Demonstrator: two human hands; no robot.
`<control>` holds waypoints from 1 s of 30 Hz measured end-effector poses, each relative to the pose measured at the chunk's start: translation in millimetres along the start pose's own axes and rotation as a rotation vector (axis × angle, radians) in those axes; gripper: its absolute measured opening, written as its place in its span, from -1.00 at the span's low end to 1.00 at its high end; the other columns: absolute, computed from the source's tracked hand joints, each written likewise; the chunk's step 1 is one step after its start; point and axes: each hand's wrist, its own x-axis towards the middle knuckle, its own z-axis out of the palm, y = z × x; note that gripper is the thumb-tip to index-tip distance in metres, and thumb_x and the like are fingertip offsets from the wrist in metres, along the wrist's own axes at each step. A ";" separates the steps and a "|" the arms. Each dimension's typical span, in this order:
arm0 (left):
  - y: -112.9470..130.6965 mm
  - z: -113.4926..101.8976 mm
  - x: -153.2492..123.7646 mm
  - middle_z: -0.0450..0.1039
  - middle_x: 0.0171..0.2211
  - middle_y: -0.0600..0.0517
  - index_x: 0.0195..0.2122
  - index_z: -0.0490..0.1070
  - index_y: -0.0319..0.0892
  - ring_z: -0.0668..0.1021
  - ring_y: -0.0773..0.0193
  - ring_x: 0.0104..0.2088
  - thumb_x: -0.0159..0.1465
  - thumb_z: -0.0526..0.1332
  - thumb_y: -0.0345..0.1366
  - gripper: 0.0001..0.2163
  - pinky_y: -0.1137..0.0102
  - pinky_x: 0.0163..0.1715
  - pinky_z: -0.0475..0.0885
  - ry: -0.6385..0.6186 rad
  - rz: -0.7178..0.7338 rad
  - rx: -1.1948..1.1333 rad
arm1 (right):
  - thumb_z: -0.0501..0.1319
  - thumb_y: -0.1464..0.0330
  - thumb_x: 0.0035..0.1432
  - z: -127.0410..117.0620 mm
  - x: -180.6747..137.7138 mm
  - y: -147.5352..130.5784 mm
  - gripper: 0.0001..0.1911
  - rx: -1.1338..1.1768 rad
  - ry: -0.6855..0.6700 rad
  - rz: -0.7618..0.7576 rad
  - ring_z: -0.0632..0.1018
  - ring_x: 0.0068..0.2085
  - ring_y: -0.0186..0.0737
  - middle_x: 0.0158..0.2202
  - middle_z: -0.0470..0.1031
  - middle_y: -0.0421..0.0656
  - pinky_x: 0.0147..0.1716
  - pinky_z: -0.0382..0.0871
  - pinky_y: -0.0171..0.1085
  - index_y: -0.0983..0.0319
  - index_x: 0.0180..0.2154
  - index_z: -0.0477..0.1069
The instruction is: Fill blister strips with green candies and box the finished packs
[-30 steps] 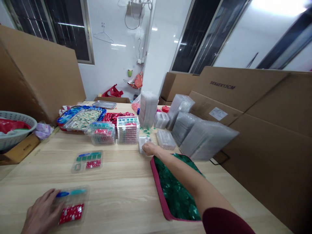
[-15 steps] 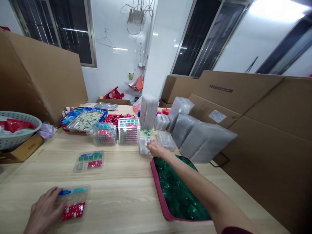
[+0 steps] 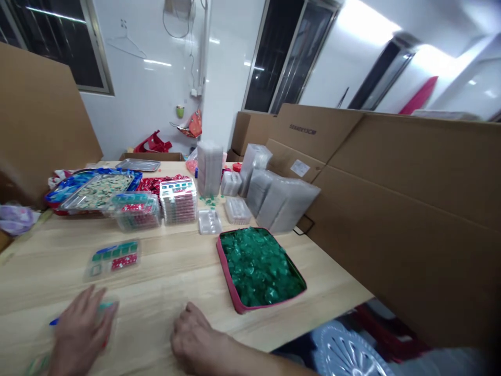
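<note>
My left hand lies over a clear plastic tray near the table's front left, fingers stretched out. Beneath it show a blue and teal pen-like stick and a bit of red; the rest is covered. My right hand is closed, fingers curled down, low over the wood to the right; whatever it holds is hidden. Beyond my left hand lies a filled tray with green squares, a blue stick and a red patterned packet. A pink-rimmed container of green translucent pieces stands beyond my right hand.
Stacks of filled trays and clear empty ones stand at the back. A small clear tray sits before them. Cardboard walls the right side; a blue stool is below the table edge. A metal tray holds pale pieces.
My right hand has drawn back from the small clear tray to the front of the table. My left hand has shifted further over its tray. The view has turned right.
</note>
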 end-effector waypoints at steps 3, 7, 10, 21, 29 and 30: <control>75.0 23.8 -6.0 0.29 0.13 -0.17 0.00 0.32 -0.19 0.30 0.00 0.16 0.24 -0.04 -0.07 -0.58 0.12 0.11 0.27 0.035 0.177 -0.025 | 0.21 0.26 0.02 -5.9 -11.1 2.3 -0.87 0.200 0.011 0.090 0.45 -0.34 -0.21 -0.40 0.49 -0.19 -0.17 0.32 -0.22 0.18 -0.42 0.41; 135.5 57.2 -23.4 0.18 0.22 -0.16 0.12 0.26 -0.16 0.21 0.00 0.23 0.24 0.04 -0.17 -0.57 0.09 0.09 0.29 0.049 0.464 -0.016 | 0.17 0.31 0.10 -50.8 -42.5 79.0 -0.90 0.439 0.240 0.484 0.48 -0.35 -0.31 -0.40 0.48 -0.25 -0.34 0.31 -0.39 0.17 -0.42 0.40; 144.9 72.0 -33.4 0.18 0.22 -0.14 0.15 0.23 -0.11 0.22 -0.02 0.22 0.22 0.07 -0.18 -0.55 0.10 0.06 0.31 0.056 0.527 0.029 | 0.09 0.43 0.14 -71.5 -72.5 151.7 -0.85 0.340 0.339 0.736 0.46 -0.21 -0.18 -0.27 0.46 -0.08 -0.20 0.29 -0.25 0.26 -0.28 0.42; 149.8 72.4 -49.6 0.23 0.18 -0.22 0.11 0.27 -0.16 0.30 -0.11 0.16 0.18 0.13 -0.18 -0.54 0.06 -0.04 0.35 0.136 0.555 0.121 | 0.11 0.63 -0.02 -68.2 -67.0 188.1 -0.67 0.101 -0.004 0.547 0.34 -0.08 -0.11 -0.17 0.47 -0.08 -0.14 0.10 -0.16 0.22 -0.25 0.48; 195.4 33.7 -4.3 0.51 -0.11 -0.14 -0.13 0.44 -0.17 0.51 0.05 -0.07 0.20 0.16 -0.23 -0.75 0.16 -0.13 0.47 0.081 0.336 -0.431 | 0.22 0.52 0.01 -69.8 -95.5 179.7 -0.73 0.573 0.369 0.625 0.46 -0.18 -0.17 -0.27 0.52 -0.15 -0.11 0.22 -0.15 0.21 -0.19 0.45; 205.3 29.0 2.6 0.53 -0.17 -0.12 -0.18 0.45 -0.16 0.54 0.08 -0.13 0.20 0.16 -0.23 -0.78 0.19 -0.16 0.49 0.015 0.265 -0.540 | 0.24 0.50 0.00 -69.5 -97.8 174.0 -0.72 0.686 0.426 0.629 0.48 -0.20 -0.18 -0.27 0.53 -0.15 -0.12 0.26 -0.16 0.21 -0.18 0.45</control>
